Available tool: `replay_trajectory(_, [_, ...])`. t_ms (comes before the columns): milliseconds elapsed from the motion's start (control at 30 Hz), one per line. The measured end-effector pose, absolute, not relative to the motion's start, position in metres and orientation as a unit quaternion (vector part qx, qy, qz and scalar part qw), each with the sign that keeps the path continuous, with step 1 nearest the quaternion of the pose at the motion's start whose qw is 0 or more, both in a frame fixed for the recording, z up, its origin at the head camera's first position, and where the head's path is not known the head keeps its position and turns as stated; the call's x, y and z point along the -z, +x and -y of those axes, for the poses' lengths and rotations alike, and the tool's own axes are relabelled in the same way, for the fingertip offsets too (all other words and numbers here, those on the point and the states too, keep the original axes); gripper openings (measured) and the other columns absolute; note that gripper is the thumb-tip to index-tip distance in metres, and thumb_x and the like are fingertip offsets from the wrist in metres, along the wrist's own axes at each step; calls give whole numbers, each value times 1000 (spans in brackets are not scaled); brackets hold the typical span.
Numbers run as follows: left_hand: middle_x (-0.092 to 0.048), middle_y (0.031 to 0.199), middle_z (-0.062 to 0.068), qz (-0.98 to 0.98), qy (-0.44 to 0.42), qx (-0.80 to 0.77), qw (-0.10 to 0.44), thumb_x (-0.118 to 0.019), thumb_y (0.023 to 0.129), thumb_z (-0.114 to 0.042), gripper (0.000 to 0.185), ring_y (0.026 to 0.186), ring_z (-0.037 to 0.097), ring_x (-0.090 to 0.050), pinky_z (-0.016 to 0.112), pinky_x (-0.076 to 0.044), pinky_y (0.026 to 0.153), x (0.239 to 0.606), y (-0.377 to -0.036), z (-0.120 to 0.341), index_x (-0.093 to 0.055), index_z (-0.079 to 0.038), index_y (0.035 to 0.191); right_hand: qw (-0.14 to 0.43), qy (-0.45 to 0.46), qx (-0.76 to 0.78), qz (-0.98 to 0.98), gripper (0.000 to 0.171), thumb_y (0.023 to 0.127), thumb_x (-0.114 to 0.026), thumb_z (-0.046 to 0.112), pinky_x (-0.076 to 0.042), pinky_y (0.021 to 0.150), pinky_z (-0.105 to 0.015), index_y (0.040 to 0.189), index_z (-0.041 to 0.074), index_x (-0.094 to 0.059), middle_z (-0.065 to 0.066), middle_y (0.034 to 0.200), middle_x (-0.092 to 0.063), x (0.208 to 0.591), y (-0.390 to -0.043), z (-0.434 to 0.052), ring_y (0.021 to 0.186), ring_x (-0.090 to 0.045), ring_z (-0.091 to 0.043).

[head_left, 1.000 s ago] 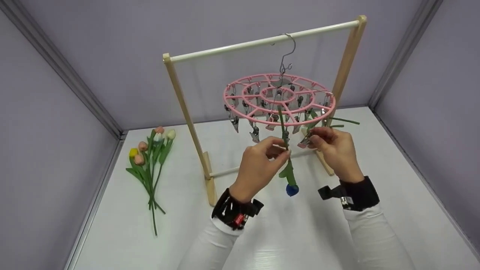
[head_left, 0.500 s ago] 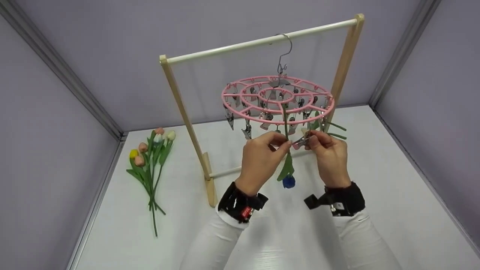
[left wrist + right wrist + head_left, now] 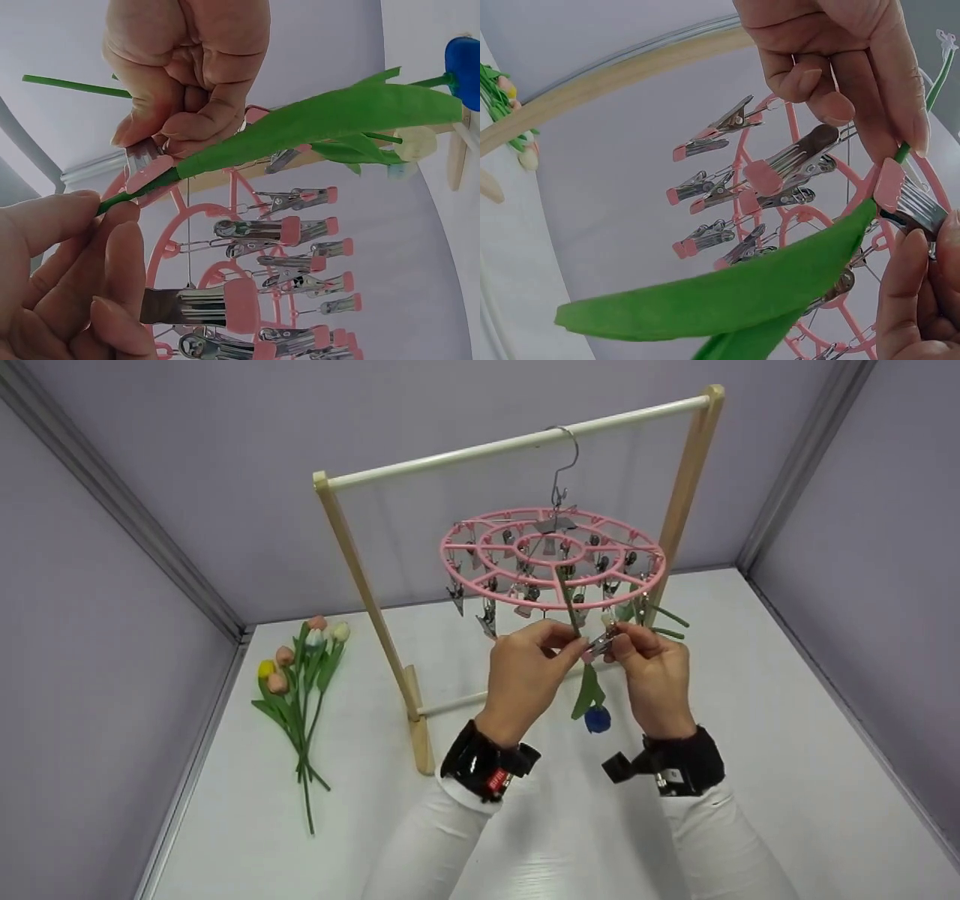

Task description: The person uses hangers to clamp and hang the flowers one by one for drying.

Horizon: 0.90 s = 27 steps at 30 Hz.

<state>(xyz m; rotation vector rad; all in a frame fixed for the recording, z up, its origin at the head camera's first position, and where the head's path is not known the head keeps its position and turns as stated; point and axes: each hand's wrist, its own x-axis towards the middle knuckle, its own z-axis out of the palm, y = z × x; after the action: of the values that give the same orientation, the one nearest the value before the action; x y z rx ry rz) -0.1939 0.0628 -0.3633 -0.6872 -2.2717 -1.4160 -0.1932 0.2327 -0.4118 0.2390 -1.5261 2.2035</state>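
In the head view, my left hand (image 3: pixel 529 671) pinches the green stem of a blue artificial tulip (image 3: pixel 598 719), which hangs flower down. Thumb and fingers of my right hand (image 3: pixel 656 675) pinch a metal clip with pink tips (image 3: pixel 919 202). The right wrist view shows the clip's pink tips at the stem, just above the long leaf (image 3: pixel 727 289); the left fingers hold the stem right beside it. This clip belongs to a round pink clip hanger (image 3: pixel 441 547). More green stems (image 3: pixel 667 634) stick out behind my right hand, which hides part of them.
The hanger hooks over the white rod (image 3: pixel 450 457) of a wooden stand, with several clips dangling. A bunch of tulips (image 3: pixel 300 690) in yellow, orange, white and light blue lies on the white table at the left. In the left wrist view a cream tulip (image 3: pixel 416 142) shows behind the leaf.
My right hand has moved left with the clip, bringing its tips from apart to the stem. The blue flower has swung slightly right, and the hanger has turned and shifted a little left.
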Motion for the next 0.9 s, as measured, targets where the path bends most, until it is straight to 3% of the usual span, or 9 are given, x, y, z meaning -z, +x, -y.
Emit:
replay_trajectory(200, [-73,84,-2,805,-250,502,194,-76,89,-20,12,67,1,-63,18,-49,60,363,-195,-64,-77,-8,92,189,108,-800,559,29,93,-67,12,-54,74,-26,111,-11,-69,-11,102,-71,414,-193,-237,82,-67,-15])
replay_trajectory(433, [-73,84,-2,804,-255,504,186,-76,90,-21,14,70,1,-64,18,-51,63,368,-197,-65,-75,-8,94,119,106,-794,586,32,99,-61,17,-54,86,-34,119,-7,-67,-14,113,-68,418,-192,-244,95,-68,-22])
replay_trajectory(633, [-74,85,-1,810,-243,502,181,-76,90,-19,13,71,1,-66,18,-51,64,372,-198,-67,-75,-7,95,134,89,-746,646,36,100,-62,22,-52,91,-38,124,-4,-66,-16,118,-68,423,-196,-243,102,-68,-28])
replay_trajectory(900, [-74,85,-1,819,-232,491,185,-76,90,-19,13,73,2,-67,17,-52,65,379,-200,-71,-75,-7,96,165,49,-670,722,35,100,-62,25,-49,93,-27,121,-2,-69,-12,122,-67,429,-193,-240,105,-65,-14])
